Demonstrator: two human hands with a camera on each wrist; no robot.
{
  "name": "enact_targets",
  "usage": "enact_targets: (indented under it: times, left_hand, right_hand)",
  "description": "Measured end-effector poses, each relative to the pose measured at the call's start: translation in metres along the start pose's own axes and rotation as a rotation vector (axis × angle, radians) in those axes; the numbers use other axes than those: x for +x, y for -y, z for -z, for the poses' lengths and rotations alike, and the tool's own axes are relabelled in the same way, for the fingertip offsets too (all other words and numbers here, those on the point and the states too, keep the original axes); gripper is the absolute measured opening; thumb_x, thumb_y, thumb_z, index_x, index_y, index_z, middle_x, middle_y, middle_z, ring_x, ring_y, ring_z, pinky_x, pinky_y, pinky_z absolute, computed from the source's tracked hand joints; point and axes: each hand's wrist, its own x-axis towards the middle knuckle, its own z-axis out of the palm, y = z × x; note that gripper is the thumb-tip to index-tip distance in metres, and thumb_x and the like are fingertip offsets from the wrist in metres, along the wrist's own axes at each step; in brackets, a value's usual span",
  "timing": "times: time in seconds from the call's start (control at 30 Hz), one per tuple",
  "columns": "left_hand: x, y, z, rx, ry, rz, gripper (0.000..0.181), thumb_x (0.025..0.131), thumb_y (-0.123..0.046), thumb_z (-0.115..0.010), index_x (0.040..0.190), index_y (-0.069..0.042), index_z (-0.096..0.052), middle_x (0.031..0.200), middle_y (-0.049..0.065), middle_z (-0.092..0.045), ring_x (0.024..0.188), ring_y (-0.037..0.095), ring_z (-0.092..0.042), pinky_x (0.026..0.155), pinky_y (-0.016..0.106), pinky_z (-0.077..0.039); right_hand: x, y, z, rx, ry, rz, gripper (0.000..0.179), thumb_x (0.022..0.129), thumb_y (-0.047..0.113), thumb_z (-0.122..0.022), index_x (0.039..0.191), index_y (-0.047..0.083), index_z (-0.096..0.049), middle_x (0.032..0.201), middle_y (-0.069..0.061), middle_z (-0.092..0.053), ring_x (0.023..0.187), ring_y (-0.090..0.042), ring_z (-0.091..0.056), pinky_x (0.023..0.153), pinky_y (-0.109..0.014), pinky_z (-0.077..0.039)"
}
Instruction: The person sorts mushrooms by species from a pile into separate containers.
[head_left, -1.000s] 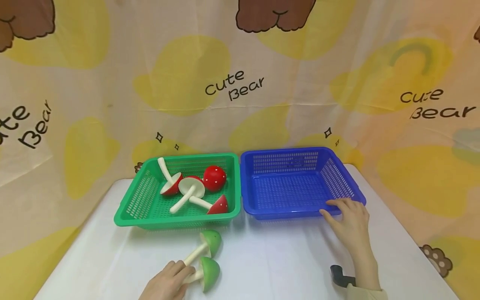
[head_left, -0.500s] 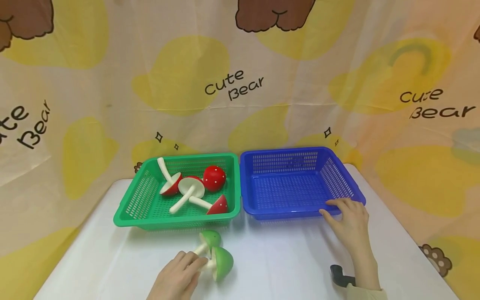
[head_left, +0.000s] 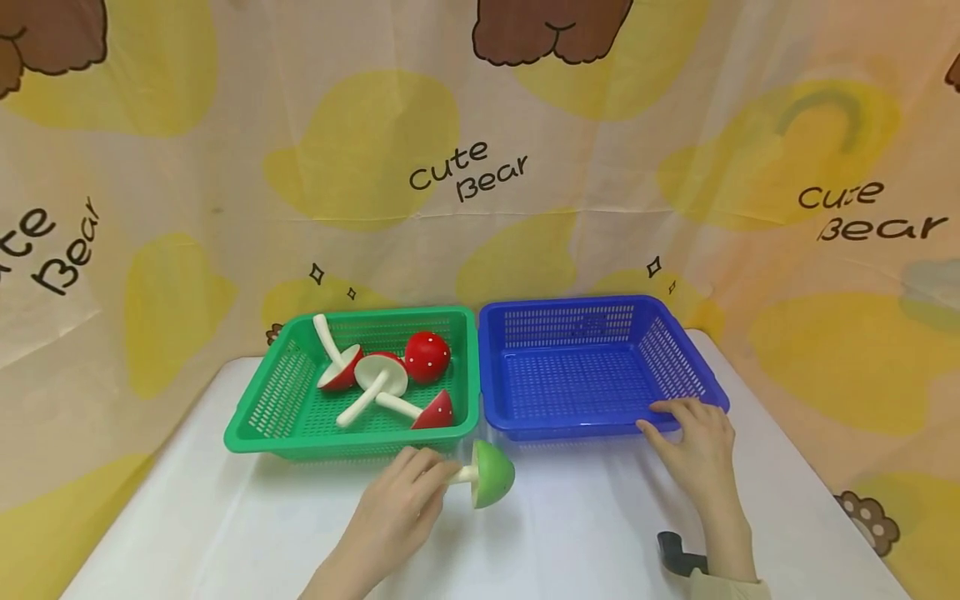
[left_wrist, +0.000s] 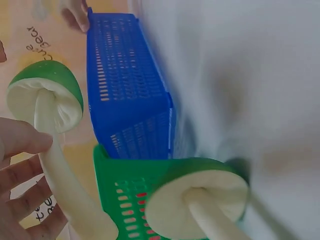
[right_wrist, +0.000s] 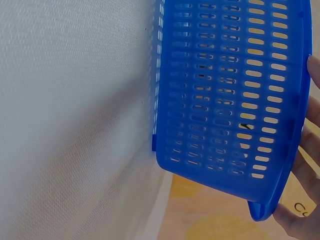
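Note:
My left hand pinches a toy mushroom with a green cap by its white stem, held above the table before the baskets. Its cap points right in the head view. Beyond it in the left wrist view lies another green-capped mushroom, hidden behind my hand in the head view. My right hand holds the front right rim of a blue plastic basket, thumb outside and fingers over the edge. The right wrist view shows fingers along that rim.
Left of the blue basket stands a green basket holding several red-capped, white-dotted mushrooms. A patterned cloth hangs behind the white table. A black curved object sits by my right wrist.
My left hand has lifted one green mushroom and carried it forward and right, away from the other one. My right hand has stayed on the blue basket's rim.

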Motion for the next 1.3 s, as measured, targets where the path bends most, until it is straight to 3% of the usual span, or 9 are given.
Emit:
enact_targets:
  times: [0.17,0.33,0.53,0.83,1.03,1.2,1.3]
  left_hand:
    - [0.021,0.001,-0.003,-0.02,0.02,-0.032,0.034,0.074,0.001,-0.074,0.103,-0.017,-0.07,0.09,-0.01,-0.063,0.084,0.006,-0.055,0.067,0.017,-0.051]
    - [0.04,0.005,-0.004,-0.034,0.076,-0.066,0.031,0.076,-0.002,-0.074,0.103,-0.016,-0.07,0.087,-0.007,-0.061,0.079,0.007,-0.051,0.06,0.013,-0.046]
    - [0.062,0.004,-0.007,0.008,0.096,-0.129,0.027,0.079,-0.003,-0.069,0.102,-0.017,-0.069,0.086,-0.007,-0.062,0.077,0.009,-0.054,0.063,0.017,-0.048]
    - [0.099,-0.002,-0.012,-0.028,0.252,-0.076,0.024,0.082,-0.006,-0.065,0.102,-0.018,-0.07,0.087,-0.007,-0.062,0.077,0.01,-0.054,0.052,0.014,-0.038]
    - [0.127,0.0,-0.018,-0.135,0.331,-0.085,0.024,0.082,-0.003,-0.063,0.101,-0.015,-0.071,0.085,-0.005,-0.062,0.073,0.01,-0.049,0.056,0.015,-0.04]
    - [0.15,-0.001,-0.029,-0.158,0.4,-0.091,0.024,0.083,-0.001,-0.06,0.1,-0.012,-0.072,0.086,-0.001,-0.065,0.073,0.011,-0.054,0.058,0.017,-0.044]
    - [0.16,-0.001,-0.036,-0.183,0.441,-0.07,0.023,0.084,0.0,-0.059,0.099,-0.011,-0.073,0.085,0.0,-0.066,0.069,0.01,-0.054,0.055,0.016,-0.044]
  right_hand:
    - [0.0,0.001,-0.003,0.004,-0.005,-0.007,0.026,0.077,0.019,-0.078,0.097,0.004,-0.069,0.101,-0.019,-0.065,0.106,-0.04,-0.047,0.096,-0.063,-0.027]
    - [-0.003,0.003,-0.008,0.019,-0.005,-0.003,0.026,0.077,0.018,-0.079,0.097,0.003,-0.069,0.1,-0.018,-0.065,0.104,-0.039,-0.048,0.096,-0.062,-0.028]
    - [-0.005,0.004,-0.008,0.017,-0.02,0.008,0.026,0.076,0.017,-0.079,0.096,0.003,-0.069,0.098,-0.018,-0.065,0.103,-0.039,-0.048,0.098,-0.063,-0.027]
    - [-0.004,0.0,-0.005,0.039,-0.048,0.021,0.025,0.074,0.014,-0.08,0.094,0.002,-0.069,0.095,-0.018,-0.064,0.1,-0.039,-0.049,0.099,-0.065,-0.026]
    - [-0.002,0.001,-0.006,0.054,-0.067,0.031,0.025,0.074,0.012,-0.08,0.093,0.001,-0.069,0.093,-0.018,-0.064,0.098,-0.038,-0.048,0.099,-0.064,-0.026]
    - [-0.001,0.0,-0.006,0.054,-0.084,0.046,0.025,0.072,0.01,-0.081,0.092,0.0,-0.069,0.091,-0.018,-0.064,0.096,-0.037,-0.049,0.095,-0.061,-0.029]
    - [0.0,0.001,-0.005,0.06,-0.079,0.048,0.025,0.073,0.01,-0.081,0.092,0.0,-0.069,0.092,-0.018,-0.064,0.096,-0.038,-0.049,0.099,-0.065,-0.026]
